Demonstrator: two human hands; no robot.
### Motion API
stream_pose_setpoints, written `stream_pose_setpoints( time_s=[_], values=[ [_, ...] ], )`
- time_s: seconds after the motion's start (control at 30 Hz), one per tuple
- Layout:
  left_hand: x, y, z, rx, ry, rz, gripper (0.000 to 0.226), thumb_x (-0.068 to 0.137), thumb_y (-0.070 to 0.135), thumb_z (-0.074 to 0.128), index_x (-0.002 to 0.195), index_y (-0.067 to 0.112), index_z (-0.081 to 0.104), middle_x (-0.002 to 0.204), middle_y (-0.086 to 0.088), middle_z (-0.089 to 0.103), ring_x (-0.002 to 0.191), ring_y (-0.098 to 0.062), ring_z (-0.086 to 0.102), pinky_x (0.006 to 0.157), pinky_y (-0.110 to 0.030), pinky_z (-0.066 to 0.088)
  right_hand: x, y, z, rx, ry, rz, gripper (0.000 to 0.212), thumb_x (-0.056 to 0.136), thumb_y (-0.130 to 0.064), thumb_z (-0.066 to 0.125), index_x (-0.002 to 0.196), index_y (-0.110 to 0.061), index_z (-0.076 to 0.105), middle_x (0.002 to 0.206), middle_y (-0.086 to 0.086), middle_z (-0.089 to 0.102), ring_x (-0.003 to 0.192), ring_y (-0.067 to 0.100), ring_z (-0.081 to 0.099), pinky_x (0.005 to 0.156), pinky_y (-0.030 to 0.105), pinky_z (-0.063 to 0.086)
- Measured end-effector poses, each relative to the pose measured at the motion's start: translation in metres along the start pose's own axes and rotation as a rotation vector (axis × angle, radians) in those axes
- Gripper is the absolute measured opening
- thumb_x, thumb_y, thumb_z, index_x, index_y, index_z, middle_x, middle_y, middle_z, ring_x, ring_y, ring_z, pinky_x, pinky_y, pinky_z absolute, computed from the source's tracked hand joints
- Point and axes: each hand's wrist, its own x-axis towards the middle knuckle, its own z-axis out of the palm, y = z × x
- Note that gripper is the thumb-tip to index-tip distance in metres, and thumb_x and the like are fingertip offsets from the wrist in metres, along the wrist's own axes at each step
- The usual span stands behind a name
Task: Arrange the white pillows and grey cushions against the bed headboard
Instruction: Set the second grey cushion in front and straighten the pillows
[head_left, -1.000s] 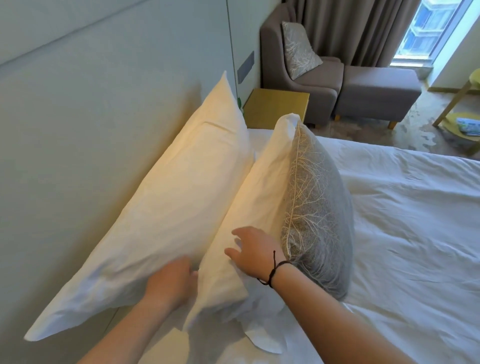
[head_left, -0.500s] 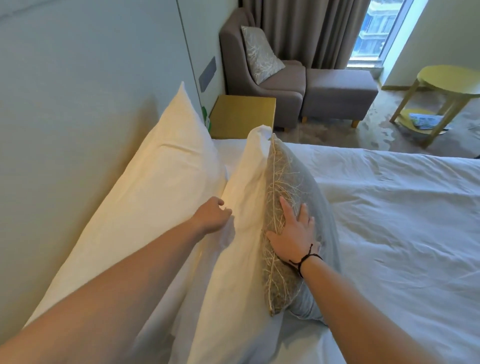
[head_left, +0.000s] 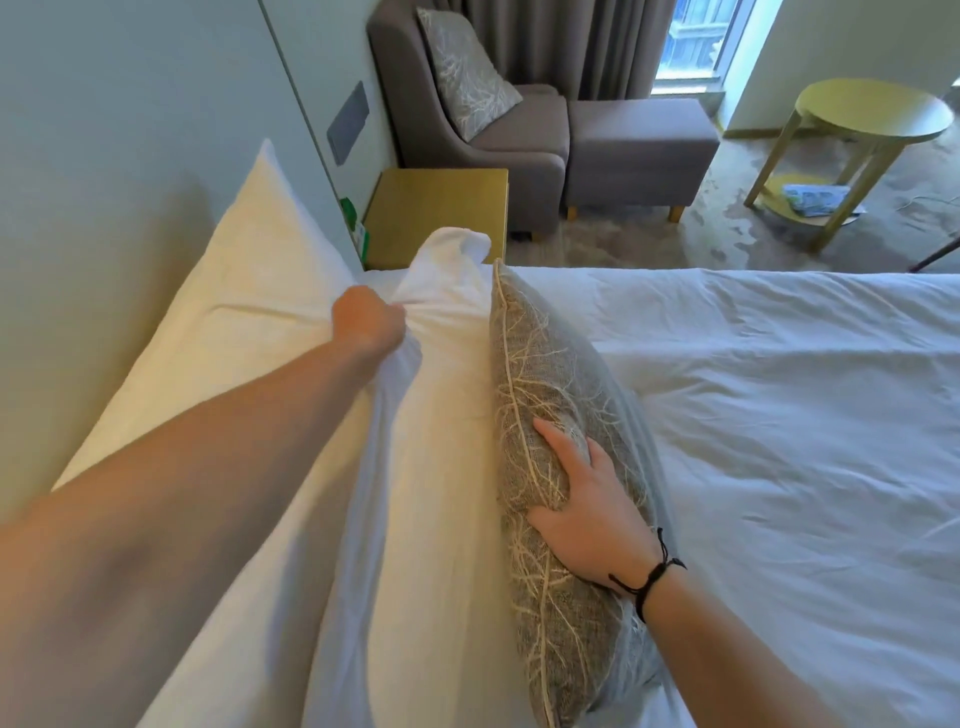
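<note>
**Person's body: two bare arms, one wrist cord**

- Left arm (head_left: 208, 493): bare along its whole visible length, no sleeve, no watch, no ring or band to be seen. It fills the lower left of the head view, broad near the camera and narrowing toward the left hand (head_left: 370, 325).
- Right arm (head_left: 779, 660): bare likewise, no sleeve in view.
- Right hand (head_left: 587, 512): no rings seen on the fingers (head_left: 558, 441); nails short and plain where they show.
- Wrist cord (head_left: 652, 579): a thin black cord, seemingly braided, worn at the right wrist, with a small knot and short loose ends sticking out on the outer side.
</note>
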Motion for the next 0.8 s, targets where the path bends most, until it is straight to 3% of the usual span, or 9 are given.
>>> stream_pose_setpoints(
  time_s=[0.03, 0.07, 0.17, 0.33, 0.43, 0.57, 0.7, 0.8],
  values=[
    [0.007, -0.009, -0.011, 0.062, 0.046, 0.003, 0.042, 0.097, 0.03, 0.057, 0.111, -0.008, 0.063, 0.116, -0.025, 0.065, 0.107, -0.041, 0.061, 0.079, -0.039, 0.044, -0.002, -0.001, 0.0, 0.001, -0.003, -0.007, 0.089, 0.078, -0.033, 0.064, 0.127, -0.079, 0.006, 0.161, 0.002, 0.002, 0.098, 0.022, 0.066, 0.067, 0.034, 0.058],
    [0.012, -0.019, -0.02, 0.13, 0.074, -0.002, 0.041, 0.098, 0.029, 0.054, 0.11, -0.009, 0.063, 0.116, -0.026, 0.065, 0.107, -0.042, 0.061, 0.081, -0.039, 0.044, -0.003, -0.001, 0.002, -0.003, 0.0, -0.01, 0.088, 0.077, -0.035, 0.063, 0.127, -0.08, 0.005, 0.161, 0.001, 0.004, 0.107, 0.026, 0.063, 0.073, 0.038, 0.058],
    [0.012, -0.035, -0.03, 0.26, 0.037, 0.022, 0.037, 0.099, 0.027, 0.051, 0.101, -0.008, 0.062, 0.109, -0.027, 0.065, 0.102, -0.042, 0.061, 0.074, -0.036, 0.041, -0.004, -0.008, 0.011, -0.028, 0.041, 0.031, 0.085, 0.071, -0.047, 0.059, 0.125, -0.081, 0.003, 0.161, -0.001, 0.007, 0.14, 0.03, 0.032, 0.1, 0.059, 0.043],
    [0.009, -0.016, -0.017, 0.231, -0.075, 0.103, 0.029, 0.094, 0.018, 0.056, 0.115, -0.002, 0.054, 0.115, -0.021, 0.062, 0.103, -0.038, 0.06, 0.074, -0.036, 0.044, 0.004, -0.018, 0.03, -0.115, 0.176, 0.094, 0.09, 0.061, -0.077, 0.05, 0.132, -0.074, -0.005, 0.155, 0.0, 0.024, 0.141, 0.026, 0.027, 0.11, 0.064, 0.023],
    [0.013, -0.008, -0.01, 0.07, -0.138, 0.112, 0.049, 0.091, 0.02, 0.061, 0.133, 0.013, 0.036, 0.119, -0.015, 0.057, 0.101, -0.034, 0.056, 0.075, -0.038, 0.044, 0.009, -0.014, 0.031, -0.083, 0.215, 0.122, 0.1, 0.056, -0.089, 0.045, 0.136, -0.069, -0.011, 0.149, -0.005, 0.028, 0.138, 0.023, 0.029, 0.11, 0.061, 0.024],
    [0.032, 0.009, -0.002, 0.038, -0.206, 0.21, 0.057, 0.088, 0.029, 0.064, 0.138, 0.029, 0.037, 0.128, -0.015, 0.051, 0.101, -0.031, 0.053, 0.08, -0.038, 0.046, 0.014, -0.007, 0.03, -0.056, 0.219, 0.136, 0.1, 0.055, -0.082, 0.049, 0.134, -0.072, -0.011, 0.146, -0.008, 0.026, 0.136, 0.02, 0.028, 0.11, 0.062, 0.023],
    [0.056, 0.036, 0.007, 0.088, -0.272, 0.278, 0.053, 0.087, 0.035, 0.065, 0.138, 0.034, 0.049, 0.145, -0.017, 0.038, 0.129, -0.033, 0.044, 0.106, -0.042, 0.042, 0.019, -0.008, 0.034, -0.035, 0.224, 0.139, 0.098, 0.053, -0.075, 0.051, 0.131, -0.075, -0.009, 0.146, -0.01, 0.024, 0.137, 0.019, 0.024, 0.112, 0.065, 0.014],
    [0.075, 0.057, 0.009, -0.056, -0.27, 0.271, 0.055, 0.086, 0.021, 0.068, 0.139, 0.025, 0.054, 0.15, -0.011, 0.043, 0.129, -0.027, 0.049, 0.094, -0.03, 0.044, 0.022, -0.005, 0.035, -0.032, 0.228, 0.13, 0.098, 0.051, -0.072, 0.05, 0.13, -0.076, -0.008, 0.145, -0.01, 0.024, 0.137, 0.019, 0.023, 0.112, 0.066, 0.012]
  ],
)
